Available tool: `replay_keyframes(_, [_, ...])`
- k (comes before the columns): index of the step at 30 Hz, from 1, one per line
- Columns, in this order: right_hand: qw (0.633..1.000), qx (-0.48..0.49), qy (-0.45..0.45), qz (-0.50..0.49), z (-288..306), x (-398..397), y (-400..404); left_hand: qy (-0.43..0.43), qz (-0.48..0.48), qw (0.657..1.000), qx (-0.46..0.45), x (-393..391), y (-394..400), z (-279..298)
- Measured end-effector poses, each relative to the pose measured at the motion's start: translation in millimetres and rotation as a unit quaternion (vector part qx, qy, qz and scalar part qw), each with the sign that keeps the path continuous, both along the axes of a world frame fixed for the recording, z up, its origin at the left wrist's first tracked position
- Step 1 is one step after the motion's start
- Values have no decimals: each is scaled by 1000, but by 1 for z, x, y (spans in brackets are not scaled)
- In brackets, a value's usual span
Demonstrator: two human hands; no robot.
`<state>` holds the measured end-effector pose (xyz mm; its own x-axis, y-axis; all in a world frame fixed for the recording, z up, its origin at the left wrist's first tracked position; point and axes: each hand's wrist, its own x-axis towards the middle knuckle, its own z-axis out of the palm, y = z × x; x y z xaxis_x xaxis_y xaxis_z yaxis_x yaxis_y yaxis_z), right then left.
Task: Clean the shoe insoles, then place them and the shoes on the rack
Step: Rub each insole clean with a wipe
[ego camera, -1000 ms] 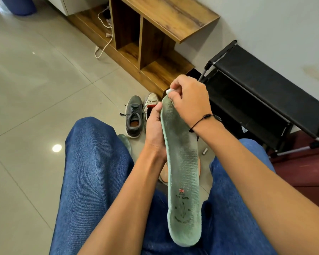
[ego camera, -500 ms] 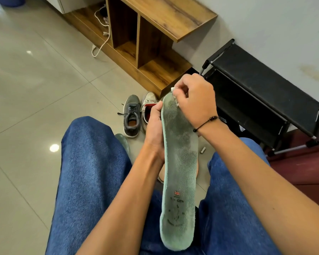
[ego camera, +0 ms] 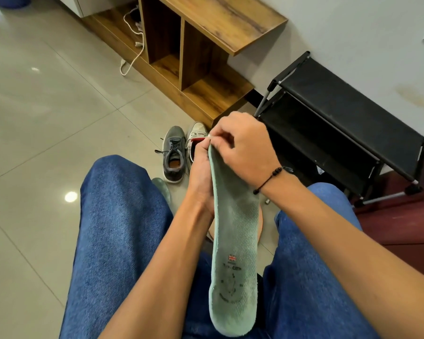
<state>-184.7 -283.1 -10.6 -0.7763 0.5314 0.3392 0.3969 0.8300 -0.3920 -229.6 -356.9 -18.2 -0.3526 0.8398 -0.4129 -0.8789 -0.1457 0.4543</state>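
The green insole (ego camera: 235, 241) stands nearly upright between the knees, its heel end low over the lap. Held only along 1 edge, it could bend or slip sideways if the wiping presses hard at the toe. The left hand (ego camera: 200, 174) grips its left edge from behind. The right hand (ego camera: 242, 143), fingers curled, pinches a small white wipe (ego camera: 209, 136) against the toe tip. 2 shoes (ego camera: 174, 155) wait on the floor beside the black shoe rack (ego camera: 340, 123).
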Motion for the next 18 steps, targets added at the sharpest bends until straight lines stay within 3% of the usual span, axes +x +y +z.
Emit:
replay_keyframes(2, [1000,16,-18,21,2,3,2,-5,-4,1000,7,-1,-1,-2])
replay_keyframes(6, [998,24,17,-56,5,-1,19,41,-15,998,-34,1,0,-1])
replay_keyframes(11, [999,-13,-3,35,5,1,7,-6,-22,1000,-9,-6,-1,-3])
replay_keyframes(15, [997,-13,47,-58,5,6,20,17,-25,999,-10,0,0,-1])
replay_keyframes(18, [999,20,-5,36,3,5,12,-13,-25,1000,-14,-3,1,-2])
